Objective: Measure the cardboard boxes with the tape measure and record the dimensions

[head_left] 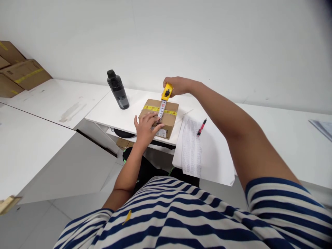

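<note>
A small brown cardboard box (169, 119) with yellow printed tape across its top sits on the white table. My right hand (177, 85) is closed around a yellow tape measure (167, 90) at the box's far edge. Its blade (162, 109) is drawn out over the box top towards me. My left hand (147, 128) lies on the near left part of the box with fingers spread, thumb apart, fingertips at the near end of the blade. Whether they pinch the blade's end is hard to see. A white label shows on the box's near side.
A dark bottle (118, 90) stands left of the box. To the right lie white papers (211, 155) with a printed or written strip, and a red and black pen (201, 127) on them. Larger cartons (31, 74) are stacked at the far left. A white wall runs behind the table.
</note>
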The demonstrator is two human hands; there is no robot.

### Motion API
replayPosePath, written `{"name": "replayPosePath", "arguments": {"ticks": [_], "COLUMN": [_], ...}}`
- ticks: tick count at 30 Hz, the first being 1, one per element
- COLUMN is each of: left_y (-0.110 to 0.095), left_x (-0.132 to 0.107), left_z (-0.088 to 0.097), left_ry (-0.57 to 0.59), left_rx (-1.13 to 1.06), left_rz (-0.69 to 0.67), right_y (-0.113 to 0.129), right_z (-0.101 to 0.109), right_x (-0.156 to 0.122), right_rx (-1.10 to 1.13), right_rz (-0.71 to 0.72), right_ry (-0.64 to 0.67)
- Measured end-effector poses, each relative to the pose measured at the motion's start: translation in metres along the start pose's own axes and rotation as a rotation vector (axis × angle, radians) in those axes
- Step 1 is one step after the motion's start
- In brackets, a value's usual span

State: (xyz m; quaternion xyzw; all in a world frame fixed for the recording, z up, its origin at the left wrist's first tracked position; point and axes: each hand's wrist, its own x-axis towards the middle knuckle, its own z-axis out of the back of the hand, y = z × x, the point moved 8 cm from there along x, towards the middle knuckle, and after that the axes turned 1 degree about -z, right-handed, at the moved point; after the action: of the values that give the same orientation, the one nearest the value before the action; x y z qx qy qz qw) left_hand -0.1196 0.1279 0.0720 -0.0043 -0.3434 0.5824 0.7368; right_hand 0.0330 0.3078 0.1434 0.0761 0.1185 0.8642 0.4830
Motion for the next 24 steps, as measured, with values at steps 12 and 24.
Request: {"name": "replayPosePath", "arguments": {"ticks": [12, 24], "left_y": [0.031, 0.118], "left_x": [0.01, 0.018], "left_z": [0.002, 0.018], "left_ry": [-0.024, -0.39], "left_rx": [-0.235, -0.582], "left_rz": [-0.139, 0.249], "right_y": [-0.039, 0.064], "right_z": [0.036, 0.02], "right_x": [-0.085, -0.089], "right_rx": [0.128, 0.177], "right_rz": [-0.063, 0.147], "right_ry": [-0.342, -0.305]}}
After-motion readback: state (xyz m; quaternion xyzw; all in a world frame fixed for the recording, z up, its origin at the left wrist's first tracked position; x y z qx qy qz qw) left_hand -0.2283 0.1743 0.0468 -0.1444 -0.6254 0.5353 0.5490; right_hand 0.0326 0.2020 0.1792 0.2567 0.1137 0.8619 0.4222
